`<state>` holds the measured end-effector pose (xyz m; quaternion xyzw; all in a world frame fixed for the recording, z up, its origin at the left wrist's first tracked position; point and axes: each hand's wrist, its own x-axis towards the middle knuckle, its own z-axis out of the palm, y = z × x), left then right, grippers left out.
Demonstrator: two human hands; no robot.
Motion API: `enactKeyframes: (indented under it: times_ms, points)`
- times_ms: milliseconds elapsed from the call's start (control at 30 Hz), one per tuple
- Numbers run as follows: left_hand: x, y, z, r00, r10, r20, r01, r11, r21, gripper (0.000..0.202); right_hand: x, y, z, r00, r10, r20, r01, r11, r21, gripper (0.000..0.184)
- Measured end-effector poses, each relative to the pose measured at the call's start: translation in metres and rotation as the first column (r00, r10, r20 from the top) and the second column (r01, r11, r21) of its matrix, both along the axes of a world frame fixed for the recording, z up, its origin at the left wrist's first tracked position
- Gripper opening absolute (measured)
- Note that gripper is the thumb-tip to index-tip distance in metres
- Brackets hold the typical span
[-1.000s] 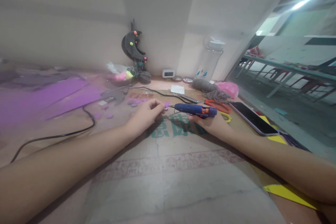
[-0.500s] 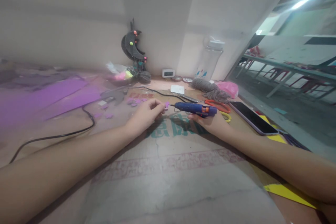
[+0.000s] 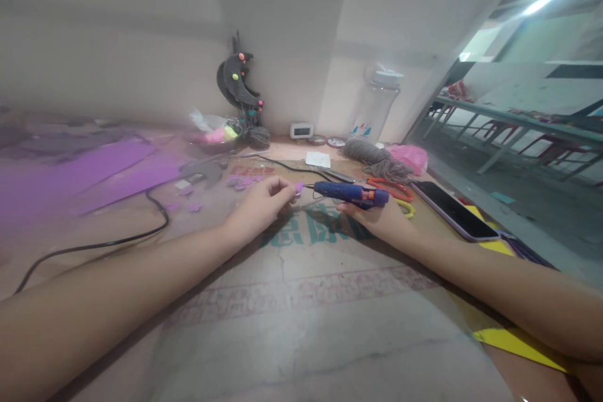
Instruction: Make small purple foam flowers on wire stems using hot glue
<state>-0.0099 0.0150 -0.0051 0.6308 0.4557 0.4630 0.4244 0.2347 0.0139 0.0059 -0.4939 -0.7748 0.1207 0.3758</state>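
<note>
Fingers of the left hand pinch a purple cutout inside the right edge of the counter; the right hand grips a glue gun, whose nozzle, slipping, could burn fingertips.

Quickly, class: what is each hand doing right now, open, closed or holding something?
Left hand: closed, pinching a small purple piece between thumb and finger.
Right hand: closed around a blue glue gun.
</note>
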Motion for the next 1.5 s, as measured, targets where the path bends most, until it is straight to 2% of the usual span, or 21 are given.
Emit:
enactKeyframes:
  times_ms: [100,333,533,700,833,1000,1100,1233,1367,1433,1500]
  points:
    - [0.001,-0.001,0.001,1.000,0.003,-0.003,-0.003,1.000,-0.010,0.030,0.001,0.001,-0.001,1.000,-0.013,-0.008,0.013,1.000,0.002,0.029]
    - [0.003,-0.002,0.003,1.000,0.005,-0.002,-0.005,1.000,-0.028,0.026,-0.002,0.000,0.002,0.996,0.040,-0.074,-0.042,0.999,-0.030,0.034]
    - [0.001,0.001,0.000,1.000,0.001,-0.027,-0.001,1.000,-0.022,0.026,-0.007,-0.002,0.022,0.986,0.041,-0.163,-0.061,0.991,-0.120,0.030]
    - [0.001,0.002,-0.001,0.999,-0.014,-0.051,0.013,1.000,-0.026,0.026,-0.001,0.007,0.032,0.965,0.052,-0.256,-0.074,0.994,-0.077,0.031]
    - [0.003,0.000,0.002,0.999,-0.015,-0.045,0.014,1.000,-0.023,0.024,0.003,0.025,0.029,0.955,0.036,-0.294,-0.052,0.998,-0.046,0.037]
    - [0.004,0.000,0.003,0.999,-0.024,-0.043,0.024,1.000,-0.007,0.023,0.000,0.072,0.030,0.986,0.004,-0.166,-0.015,0.998,-0.065,0.034]
    - [0.003,0.002,0.000,0.999,-0.028,-0.033,0.028,1.000,-0.013,0.024,-0.004,0.111,0.031,0.988,-0.156,-0.015,0.155,0.986,-0.061,0.031]
    - [0.003,0.003,-0.001,0.999,-0.023,-0.027,0.023,0.999,-0.023,0.023,-0.001,0.150,0.026,0.972,-0.224,0.071,0.228,0.971,-0.071,0.027]
    - [0.004,0.002,0.000,1.000,-0.021,-0.002,0.020,0.999,-0.030,0.024,0.005,0.159,0.021,0.966,-0.232,0.113,0.248,0.958,-0.147,0.022]
    - [0.004,0.002,0.001,1.000,-0.018,0.013,0.018,0.999,-0.031,0.024,0.008,0.154,0.020,0.958,-0.265,0.106,0.278,0.951,-0.138,0.031]
    - [0.004,0.002,0.001,1.000,-0.014,0.027,0.015,0.999,-0.029,0.025,0.011,0.141,0.020,0.945,-0.322,0.056,0.325,0.943,-0.066,0.047]
